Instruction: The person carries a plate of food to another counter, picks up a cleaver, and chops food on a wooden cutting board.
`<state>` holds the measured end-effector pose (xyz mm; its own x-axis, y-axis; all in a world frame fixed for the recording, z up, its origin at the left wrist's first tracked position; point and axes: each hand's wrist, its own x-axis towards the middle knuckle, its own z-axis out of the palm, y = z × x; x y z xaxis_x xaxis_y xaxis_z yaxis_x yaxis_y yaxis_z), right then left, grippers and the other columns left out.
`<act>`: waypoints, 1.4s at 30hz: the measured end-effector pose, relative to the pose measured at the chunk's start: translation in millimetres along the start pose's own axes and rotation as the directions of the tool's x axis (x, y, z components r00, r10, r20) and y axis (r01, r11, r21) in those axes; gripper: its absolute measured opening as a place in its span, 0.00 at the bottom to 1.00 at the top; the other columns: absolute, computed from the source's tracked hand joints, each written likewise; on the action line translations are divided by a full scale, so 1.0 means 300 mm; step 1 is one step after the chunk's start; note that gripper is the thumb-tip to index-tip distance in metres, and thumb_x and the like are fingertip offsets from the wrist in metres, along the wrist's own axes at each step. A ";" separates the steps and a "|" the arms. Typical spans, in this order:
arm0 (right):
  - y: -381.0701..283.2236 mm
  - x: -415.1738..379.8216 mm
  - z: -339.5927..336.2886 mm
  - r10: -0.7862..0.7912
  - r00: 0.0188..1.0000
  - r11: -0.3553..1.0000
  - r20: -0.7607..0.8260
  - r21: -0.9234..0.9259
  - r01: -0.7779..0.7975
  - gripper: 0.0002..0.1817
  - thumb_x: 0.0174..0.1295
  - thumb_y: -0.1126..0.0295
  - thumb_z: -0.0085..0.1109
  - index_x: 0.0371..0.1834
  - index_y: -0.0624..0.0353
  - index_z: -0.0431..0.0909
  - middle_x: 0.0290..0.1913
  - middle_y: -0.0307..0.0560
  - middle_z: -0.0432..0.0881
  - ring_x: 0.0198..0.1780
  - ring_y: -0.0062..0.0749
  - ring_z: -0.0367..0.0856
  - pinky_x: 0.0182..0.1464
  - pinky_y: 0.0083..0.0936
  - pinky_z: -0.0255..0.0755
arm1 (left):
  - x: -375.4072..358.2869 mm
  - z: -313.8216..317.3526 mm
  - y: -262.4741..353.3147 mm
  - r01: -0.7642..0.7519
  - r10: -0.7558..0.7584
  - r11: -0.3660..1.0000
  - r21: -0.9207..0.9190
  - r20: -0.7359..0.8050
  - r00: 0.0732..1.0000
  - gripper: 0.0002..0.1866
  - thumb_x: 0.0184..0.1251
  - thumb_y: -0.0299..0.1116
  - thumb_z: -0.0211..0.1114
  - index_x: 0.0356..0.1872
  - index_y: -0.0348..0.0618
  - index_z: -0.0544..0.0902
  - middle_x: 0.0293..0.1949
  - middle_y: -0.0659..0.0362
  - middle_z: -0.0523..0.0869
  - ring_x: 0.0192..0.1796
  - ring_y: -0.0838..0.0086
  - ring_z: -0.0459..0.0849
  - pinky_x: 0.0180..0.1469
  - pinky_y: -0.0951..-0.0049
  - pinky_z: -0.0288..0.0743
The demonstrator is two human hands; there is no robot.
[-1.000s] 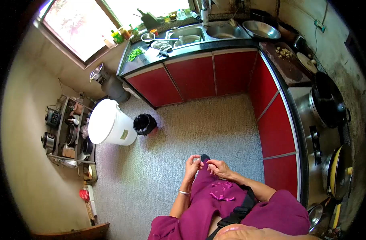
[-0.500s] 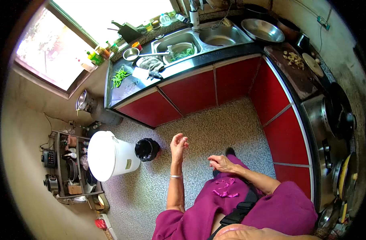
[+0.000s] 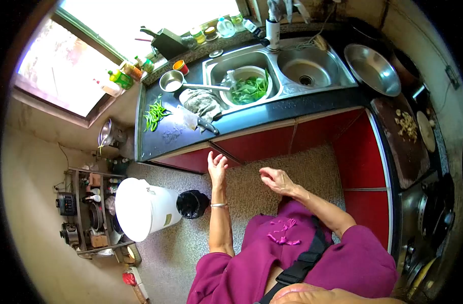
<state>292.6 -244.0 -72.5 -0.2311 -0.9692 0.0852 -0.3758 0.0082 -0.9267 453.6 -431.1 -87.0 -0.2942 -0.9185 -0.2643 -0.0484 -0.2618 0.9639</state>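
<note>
My left hand (image 3: pixel 218 169) is raised in front of the red cabinet doors, fingers apart, holding nothing. To its right my right hand (image 3: pixel 277 181) hangs above the floor with its fingers curled together; whether anything is inside cannot be made out. Both are short of the counter's front edge. On the counter a cleaver (image 3: pixel 207 125) lies beside a crumpled grey cloth (image 3: pixel 200 104), with green chilies (image 3: pixel 155 115) to the left. Leafy greens (image 3: pixel 251 90) fill a white basin in the left sink bowl. A small saucepan (image 3: pixel 171 81) rests behind the cloth, its handle reaching toward the sink.
A white bucket (image 3: pixel 163 207) and a black-lined bin (image 3: pixel 192 204) stand on the floor at left, near a shelf rack (image 3: pixel 84 213). At right are a large metal bowl (image 3: pixel 372 70), a chopping board (image 3: pixel 396 147) with chopped pieces, and the stove (image 3: pixel 416 202).
The counter and sink appear closer. Both hands have moved forward toward the cabinets, and the left hand's fingers are more spread.
</note>
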 end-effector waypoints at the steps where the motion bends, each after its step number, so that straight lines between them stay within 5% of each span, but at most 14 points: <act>1: -0.012 0.062 -0.022 -0.001 1.000 1.000 0.030 -0.020 0.001 0.18 0.57 0.67 0.52 0.48 0.66 0.71 0.38 0.58 0.79 0.39 0.46 0.80 0.42 0.35 0.73 | 0.015 0.000 0.001 0.007 -0.006 0.999 0.045 -0.012 1.000 0.38 0.60 0.29 0.60 0.69 0.49 0.50 0.54 0.53 0.73 0.47 0.72 0.76 0.44 0.72 0.74; 5: 0.013 0.312 -0.004 -0.212 0.977 0.964 0.008 -0.164 0.210 0.22 0.55 0.70 0.55 0.52 0.70 0.68 0.47 0.60 0.74 0.48 0.50 0.74 0.50 0.35 0.70 | 0.049 -0.029 -0.021 0.052 -0.047 0.997 0.052 -0.090 0.995 0.43 0.57 0.31 0.64 0.69 0.50 0.46 0.61 0.50 0.65 0.52 0.70 0.73 0.46 0.73 0.70; 12: 0.014 0.710 0.194 -0.290 0.957 0.921 -0.029 -0.282 0.270 0.22 0.53 0.69 0.57 0.50 0.67 0.67 0.46 0.58 0.72 0.47 0.52 0.72 0.49 0.40 0.69 | 0.225 -0.213 -0.035 -0.013 0.037 0.980 0.198 -0.115 0.993 0.43 0.55 0.29 0.66 0.69 0.46 0.48 0.61 0.46 0.64 0.58 0.63 0.69 0.57 0.68 0.66; 23: 0.001 1.037 0.367 0.059 0.998 0.816 0.008 -0.576 -0.044 0.25 0.49 0.67 0.61 0.49 0.62 0.64 0.40 0.54 0.70 0.41 0.46 0.74 0.40 0.40 0.72 | 0.561 -0.398 0.257 -0.138 0.190 0.921 0.364 -0.112 0.975 0.38 0.58 0.28 0.61 0.68 0.43 0.50 0.62 0.45 0.64 0.62 0.60 0.65 0.60 0.64 0.63; 25: -0.006 1.063 0.343 0.036 0.994 0.934 0.104 -0.356 0.003 0.23 0.46 0.66 0.61 0.45 0.64 0.67 0.36 0.57 0.74 0.37 0.48 0.76 0.39 0.39 0.71 | 0.636 -0.425 0.301 -0.173 0.237 0.904 0.392 -0.123 0.964 0.36 0.61 0.31 0.58 0.68 0.43 0.50 0.63 0.44 0.63 0.63 0.57 0.64 0.62 0.62 0.59; 28: -0.057 1.060 0.278 0.257 0.938 0.925 0.231 0.221 -0.308 0.21 0.45 0.64 0.60 0.40 0.66 0.73 0.25 0.45 0.76 0.28 0.29 0.76 0.30 0.27 0.69 | 0.774 -0.453 0.324 -0.274 0.355 0.883 0.381 -0.162 0.921 0.33 0.64 0.32 0.55 0.67 0.39 0.52 0.63 0.43 0.63 0.64 0.57 0.63 0.64 0.62 0.54; 29: -0.091 1.035 0.237 0.256 0.930 0.921 0.265 0.226 -0.317 0.21 0.47 0.64 0.60 0.42 0.65 0.72 0.24 0.40 0.74 0.26 0.21 0.73 0.27 0.22 0.66 | 0.812 -0.447 0.333 -0.299 0.379 0.881 0.368 -0.168 0.910 0.32 0.65 0.33 0.53 0.67 0.34 0.52 0.64 0.42 0.61 0.66 0.56 0.60 0.67 0.64 0.50; 32: -0.137 0.891 0.146 0.303 0.918 0.862 0.257 0.337 -0.379 0.19 0.53 0.70 0.58 0.47 0.67 0.70 0.24 0.41 0.75 0.21 0.18 0.72 0.24 0.18 0.67 | 0.904 -0.375 0.382 -0.415 0.489 0.795 0.442 -0.063 0.870 0.31 0.66 0.35 0.52 0.66 0.33 0.52 0.65 0.41 0.59 0.67 0.55 0.57 0.68 0.63 0.47; 34: -0.188 0.769 0.095 0.319 0.943 0.848 0.098 0.416 -0.330 0.19 0.55 0.72 0.58 0.49 0.68 0.68 0.24 0.40 0.74 0.22 0.18 0.73 0.23 0.17 0.68 | 0.975 -0.302 0.371 -0.505 0.542 0.702 0.502 0.082 0.836 0.32 0.66 0.41 0.51 0.66 0.35 0.53 0.66 0.43 0.58 0.68 0.53 0.55 0.69 0.61 0.45; 36: -0.198 0.637 0.063 0.410 0.912 0.757 -0.033 0.570 -0.320 0.20 0.55 0.73 0.57 0.50 0.68 0.66 0.24 0.39 0.73 0.22 0.19 0.73 0.21 0.16 0.68 | 1.006 -0.197 0.383 -0.504 0.481 0.513 0.695 0.254 0.839 0.33 0.66 0.46 0.51 0.66 0.37 0.56 0.67 0.44 0.57 0.70 0.53 0.52 0.68 0.60 0.46; 38: -0.207 0.524 0.058 0.462 0.878 0.717 -0.127 0.635 -0.286 0.22 0.56 0.73 0.57 0.53 0.66 0.64 0.27 0.42 0.72 0.21 0.19 0.73 0.19 0.15 0.68 | 1.042 -0.087 0.347 -0.478 0.428 0.356 0.803 0.314 0.847 0.35 0.62 0.57 0.51 0.67 0.54 0.59 0.69 0.50 0.54 0.70 0.53 0.48 0.66 0.46 0.43; 40: -0.238 0.424 0.050 0.516 0.809 0.546 -0.283 0.836 -0.056 0.24 0.56 0.73 0.56 0.55 0.65 0.60 0.32 0.44 0.72 0.20 0.17 0.71 0.17 0.14 0.66 | 1.068 -0.001 0.296 -0.448 0.414 0.140 0.883 0.359 0.836 0.35 0.59 0.59 0.53 0.66 0.57 0.62 0.67 0.50 0.59 0.69 0.54 0.51 0.65 0.44 0.44; 42: -0.211 0.318 0.057 0.543 0.794 0.315 -0.274 0.943 0.110 0.22 0.58 0.72 0.55 0.54 0.63 0.60 0.32 0.41 0.68 0.18 0.11 0.63 0.16 0.10 0.62 | 1.118 0.024 0.175 -0.421 0.532 -0.160 0.893 0.437 0.725 0.34 0.56 0.61 0.56 0.62 0.59 0.66 0.64 0.52 0.64 0.67 0.57 0.57 0.63 0.46 0.50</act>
<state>309.7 -341.2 -12.0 -0.6333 -0.6974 -0.3355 0.7022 -0.3356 -0.6279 345.5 -750.9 -124.9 -0.6563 -0.6759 0.3355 -0.7209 0.6929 -0.0143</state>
